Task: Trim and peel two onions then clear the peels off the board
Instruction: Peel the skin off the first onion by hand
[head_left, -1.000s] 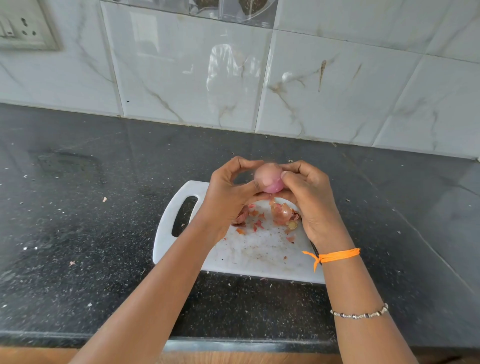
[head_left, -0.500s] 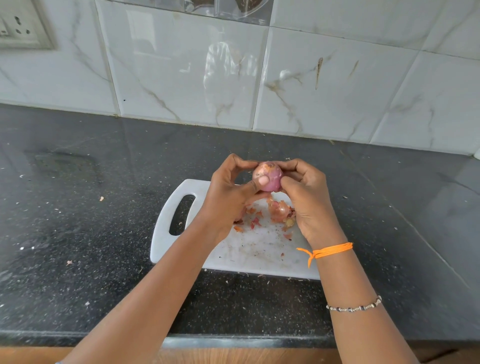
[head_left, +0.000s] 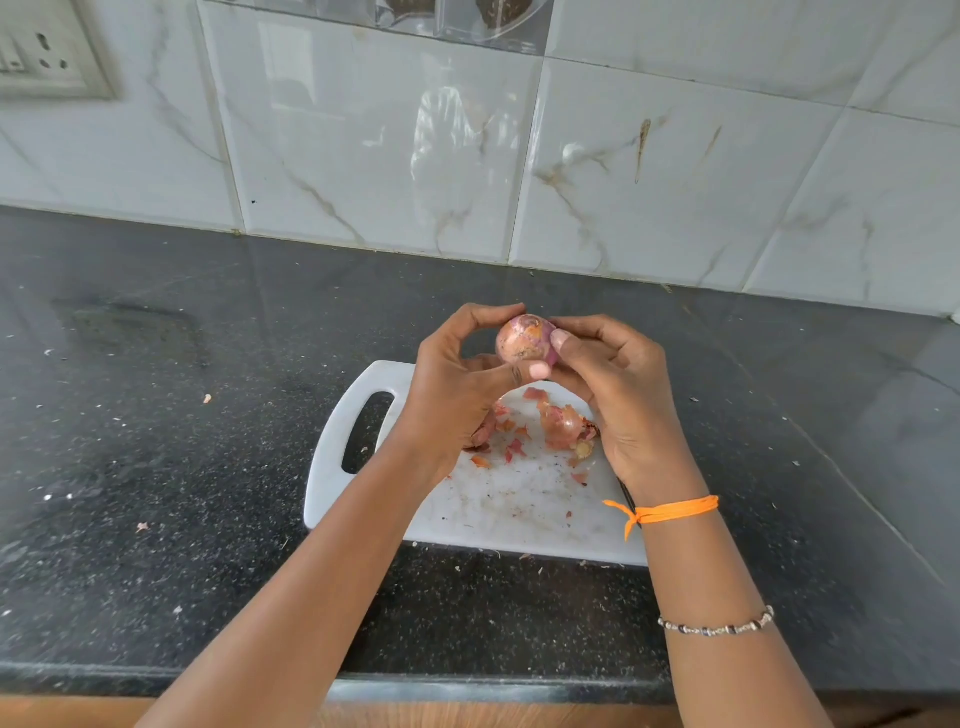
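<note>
A small pink-brown onion (head_left: 522, 340) is held in the air above the far edge of the white cutting board (head_left: 514, 512). My left hand (head_left: 457, 384) curls round its left side, thumb under it. My right hand (head_left: 618, 384) pinches its right side, thumb on the skin. Patches of dry skin still cling to the onion. Below, on the board, lies a heap of onion peels (head_left: 563, 426) with several small scraps around it. A second onion is not visible.
The board has a handle slot (head_left: 366, 431) on its left and lies on a black speckled counter (head_left: 156, 467). A tiled wall (head_left: 467, 156) stands behind, and a socket (head_left: 41, 57) sits at the upper left. The counter's front edge runs below my forearms.
The onion has been turned in my fingers, so a browner skinned face now shows. Both hands stay above the board's far edge.
</note>
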